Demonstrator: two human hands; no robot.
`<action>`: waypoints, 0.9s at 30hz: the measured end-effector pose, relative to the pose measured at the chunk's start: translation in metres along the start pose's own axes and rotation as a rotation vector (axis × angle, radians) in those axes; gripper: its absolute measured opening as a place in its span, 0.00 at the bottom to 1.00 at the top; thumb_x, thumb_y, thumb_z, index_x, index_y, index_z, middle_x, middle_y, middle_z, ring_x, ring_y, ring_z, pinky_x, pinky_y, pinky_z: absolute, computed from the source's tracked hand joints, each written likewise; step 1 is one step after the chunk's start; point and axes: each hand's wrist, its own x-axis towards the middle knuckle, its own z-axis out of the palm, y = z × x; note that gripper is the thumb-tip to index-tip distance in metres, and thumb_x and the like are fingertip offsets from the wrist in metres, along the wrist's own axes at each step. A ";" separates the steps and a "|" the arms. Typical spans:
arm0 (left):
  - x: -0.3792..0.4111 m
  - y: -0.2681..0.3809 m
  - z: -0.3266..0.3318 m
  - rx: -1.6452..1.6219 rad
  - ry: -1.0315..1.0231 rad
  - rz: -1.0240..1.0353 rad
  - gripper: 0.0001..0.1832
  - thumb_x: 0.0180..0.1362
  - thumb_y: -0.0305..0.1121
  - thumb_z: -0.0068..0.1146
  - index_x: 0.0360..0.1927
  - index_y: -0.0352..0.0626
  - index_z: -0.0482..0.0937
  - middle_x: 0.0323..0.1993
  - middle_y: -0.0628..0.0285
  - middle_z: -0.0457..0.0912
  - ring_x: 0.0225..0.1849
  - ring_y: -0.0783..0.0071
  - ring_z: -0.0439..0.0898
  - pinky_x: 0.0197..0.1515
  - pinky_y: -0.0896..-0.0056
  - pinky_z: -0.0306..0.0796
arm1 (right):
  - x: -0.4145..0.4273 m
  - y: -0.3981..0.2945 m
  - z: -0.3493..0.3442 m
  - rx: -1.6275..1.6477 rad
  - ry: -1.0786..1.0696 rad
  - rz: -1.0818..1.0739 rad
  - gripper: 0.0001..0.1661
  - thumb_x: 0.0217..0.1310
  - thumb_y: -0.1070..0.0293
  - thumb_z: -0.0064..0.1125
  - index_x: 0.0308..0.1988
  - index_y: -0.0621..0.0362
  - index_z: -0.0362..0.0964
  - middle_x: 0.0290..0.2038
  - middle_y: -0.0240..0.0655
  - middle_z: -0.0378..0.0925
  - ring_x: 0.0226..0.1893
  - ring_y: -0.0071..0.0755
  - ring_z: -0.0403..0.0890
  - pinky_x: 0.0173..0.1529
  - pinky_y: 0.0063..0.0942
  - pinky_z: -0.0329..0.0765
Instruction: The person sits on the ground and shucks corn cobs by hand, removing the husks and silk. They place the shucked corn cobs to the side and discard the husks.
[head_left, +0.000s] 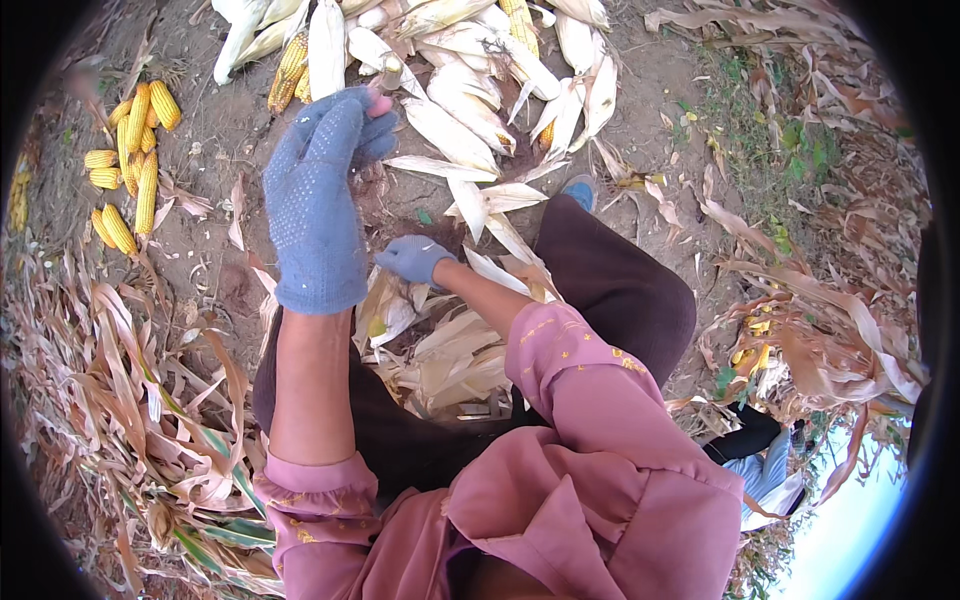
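My left hand (319, 202), in a blue-grey knitted glove with a dotted grip and one bare fingertip, is raised before the pile of corn ears in pale husks (457, 112). Its fingers are loosely curled and apart; I see nothing in them. Lower and to its right, my right hand (416, 259), gloved alike, is closed at the top of a dry corn husk (401, 307) between my legs. Its fingertips are partly hidden. A partly bared yellow corn ear (289, 75) lies beyond my left hand. Husked yellow cobs (137, 120) lie in a loose heap on the soil at the left.
Loose husks (465, 352) lie between my legs. Dry corn stalks and leaves (172, 420) cover the ground at left, and more (832, 300) at right, with yellow cobs (757, 341) among them. Another person (761, 465) is partly visible at lower right. My shoe (580, 193) touches the soil.
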 end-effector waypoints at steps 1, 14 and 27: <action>0.000 0.000 0.003 0.005 -0.010 -0.005 0.13 0.60 0.31 0.45 0.43 0.32 0.74 0.38 0.55 0.79 0.41 0.68 0.79 0.47 0.70 0.71 | 0.009 0.023 -0.021 0.088 0.186 0.179 0.29 0.56 0.44 0.41 0.34 0.58 0.75 0.36 0.48 0.77 0.38 0.52 0.76 0.45 0.39 0.71; -0.001 -0.010 0.011 0.031 -0.022 -0.077 0.14 0.62 0.31 0.43 0.44 0.32 0.73 0.40 0.53 0.78 0.42 0.67 0.78 0.48 0.67 0.71 | -0.016 0.193 -0.154 0.305 1.257 0.870 0.44 0.42 0.59 0.62 0.59 0.62 0.56 0.55 0.53 0.64 0.56 0.51 0.67 0.57 0.38 0.66; 0.000 -0.019 0.020 0.053 -0.009 -0.167 0.14 0.61 0.31 0.43 0.43 0.31 0.74 0.39 0.53 0.79 0.42 0.66 0.79 0.47 0.69 0.72 | -0.013 0.241 -0.187 0.173 0.804 1.018 0.21 0.51 0.63 0.52 0.43 0.65 0.73 0.45 0.51 0.74 0.48 0.48 0.76 0.50 0.36 0.72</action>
